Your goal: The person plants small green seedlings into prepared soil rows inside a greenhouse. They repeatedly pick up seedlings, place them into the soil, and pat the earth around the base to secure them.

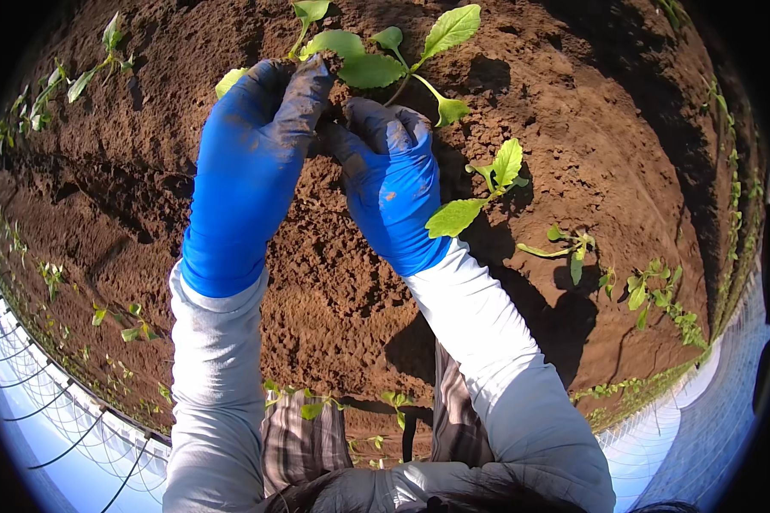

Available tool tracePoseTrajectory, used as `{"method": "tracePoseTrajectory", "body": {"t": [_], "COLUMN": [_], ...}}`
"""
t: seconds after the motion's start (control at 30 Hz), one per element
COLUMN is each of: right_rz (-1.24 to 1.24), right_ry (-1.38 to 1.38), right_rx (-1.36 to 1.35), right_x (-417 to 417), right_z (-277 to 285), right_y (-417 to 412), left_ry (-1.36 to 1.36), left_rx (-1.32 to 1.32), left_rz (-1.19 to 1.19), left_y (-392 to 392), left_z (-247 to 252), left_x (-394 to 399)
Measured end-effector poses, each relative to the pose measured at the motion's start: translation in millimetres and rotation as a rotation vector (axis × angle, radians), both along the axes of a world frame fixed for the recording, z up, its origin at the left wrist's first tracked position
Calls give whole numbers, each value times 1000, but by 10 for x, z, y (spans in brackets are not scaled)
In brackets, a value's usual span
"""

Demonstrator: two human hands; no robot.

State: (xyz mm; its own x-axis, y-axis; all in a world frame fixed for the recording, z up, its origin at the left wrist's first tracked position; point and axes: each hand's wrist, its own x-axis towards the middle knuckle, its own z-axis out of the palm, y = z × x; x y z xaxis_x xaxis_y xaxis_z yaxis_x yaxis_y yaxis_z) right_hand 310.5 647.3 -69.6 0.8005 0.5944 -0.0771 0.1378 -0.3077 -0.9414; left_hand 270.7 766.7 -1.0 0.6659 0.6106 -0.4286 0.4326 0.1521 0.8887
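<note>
Blue gloves with soil-stained fingers cover both of my hands. At the upper middle, my left hand (256, 147) has its thumb and fingertips drawn together around a small clump of dark soil (331, 62). My right hand (391, 170) is beside it with bent fingers at the base of a leafy seedling; whether it grips the stem cannot be told. Broad green leaves of the seedlings (371, 70) spread just beyond my fingertips. A smaller seedling (505, 163) grows to the right of my right hand, one leaf reaching near the glove cuff.
Crumbly brown soil (333, 256) lies between my forearms. More seedlings stand at the upper left (80, 83), lower left (135, 324) and right (577, 247). Rows of small plants line a furrow at the far right. Curved hoops and netting (58, 410) show at the lower rim.
</note>
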Motion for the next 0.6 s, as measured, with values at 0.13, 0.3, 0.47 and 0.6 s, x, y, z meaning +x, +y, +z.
{"method": "tracePoseTrajectory", "body": {"t": [0.13,0.3,0.47,0.6], "right_rz": [19,-57,-91,-11], "right_ry": [402,907,738,455], "right_rx": [197,342,374,272], "right_x": [58,373,751,1172], "right_z": [289,1049,1145,840], "right_y": [-152,-548,-832,-633], "left_ry": [54,-32,-100,-46], "left_rx": [-18,-136,-168,-223], "left_rz": [-15,-10,87,62], "left_y": [3,-47,-97,-127], "left_z": [-49,-268,-280,-265], "left_x": [166,271,122,-133]}}
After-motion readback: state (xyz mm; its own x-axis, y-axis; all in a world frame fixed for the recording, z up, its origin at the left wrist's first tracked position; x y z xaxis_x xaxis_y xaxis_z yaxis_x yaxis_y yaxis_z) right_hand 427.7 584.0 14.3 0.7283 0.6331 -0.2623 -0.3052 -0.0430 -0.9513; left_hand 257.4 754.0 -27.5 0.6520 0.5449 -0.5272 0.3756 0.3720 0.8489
